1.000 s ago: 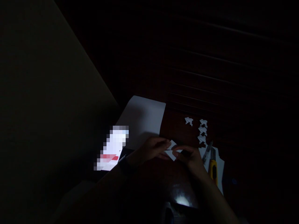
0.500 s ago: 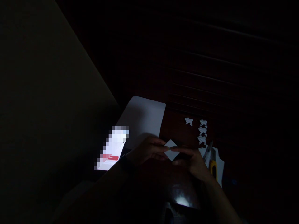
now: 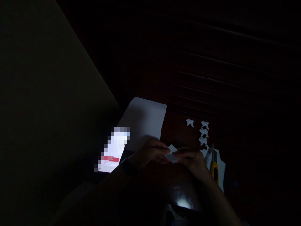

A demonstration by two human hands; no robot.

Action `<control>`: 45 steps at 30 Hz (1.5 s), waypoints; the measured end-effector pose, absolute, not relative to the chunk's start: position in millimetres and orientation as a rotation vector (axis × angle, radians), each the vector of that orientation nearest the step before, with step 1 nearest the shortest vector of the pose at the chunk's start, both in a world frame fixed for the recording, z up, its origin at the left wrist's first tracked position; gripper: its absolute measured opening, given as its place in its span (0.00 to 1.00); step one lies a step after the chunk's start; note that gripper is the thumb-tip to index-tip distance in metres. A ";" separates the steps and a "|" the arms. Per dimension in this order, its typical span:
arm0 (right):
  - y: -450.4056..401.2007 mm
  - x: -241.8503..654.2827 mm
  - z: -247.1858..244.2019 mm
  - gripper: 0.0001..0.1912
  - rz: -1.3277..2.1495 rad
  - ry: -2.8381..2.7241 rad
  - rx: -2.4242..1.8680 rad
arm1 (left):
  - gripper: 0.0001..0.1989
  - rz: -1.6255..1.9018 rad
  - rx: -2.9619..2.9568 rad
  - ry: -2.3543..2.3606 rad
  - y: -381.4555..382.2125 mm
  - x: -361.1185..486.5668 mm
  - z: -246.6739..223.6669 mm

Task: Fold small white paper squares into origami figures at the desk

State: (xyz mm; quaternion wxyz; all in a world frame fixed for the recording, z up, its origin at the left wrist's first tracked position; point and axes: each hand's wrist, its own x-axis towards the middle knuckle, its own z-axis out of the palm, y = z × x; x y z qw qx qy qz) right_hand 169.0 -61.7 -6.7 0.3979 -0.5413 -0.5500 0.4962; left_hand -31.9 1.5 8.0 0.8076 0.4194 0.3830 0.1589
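Between the two hands: small white paper [image 3: 173, 155], diamond-wise, one corner up. Use it as clock centre.
Left hand [image 3: 152, 153]: 9 o'clock, thumb and fingers clamped on the paper's side.
Right hand [image 3: 194, 160]: 3 o'clock, fingertips clamped on the opposite side.
Wristband [image 3: 129, 168]: 8 o'clock, dark, on the left wrist.
Large white sheet [image 3: 145, 116]: 11 o'clock, left hand overlaps its lower edge.
Lit screen [image 3: 115, 147]: 9 o'clock, past left hand, mostly pixelated.
Folded paper figures [image 3: 203, 132]: 1 to 2 o'clock; three in a column, one apart to their left.
Paper stack [image 3: 222, 166]: past 3 o'clock; right hand and forearm block its left part.
Yellow cutter [image 3: 214, 169]: past 3 o'clock, on the stack; pen-like item [image 3: 209, 151] beside it, too dim to name.
Table [image 3: 175, 125]: dark, glare near 5 o'clock.
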 end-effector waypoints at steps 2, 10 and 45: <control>-62.1 168.0 -4.6 0.07 1.276 -1.403 -1.377 | 0.14 0.322 0.918 0.836 1.6 -31.9 6.6; -59.5 169.8 -10.2 0.06 1.255 -1.255 -1.475 | 0.23 0.477 0.940 0.774 -2.1 -25.3 2.9; -63.9 167.4 -21.9 0.06 1.231 -0.950 -1.549 | 0.11 0.686 1.283 0.932 -9.1 -15.8 -13.9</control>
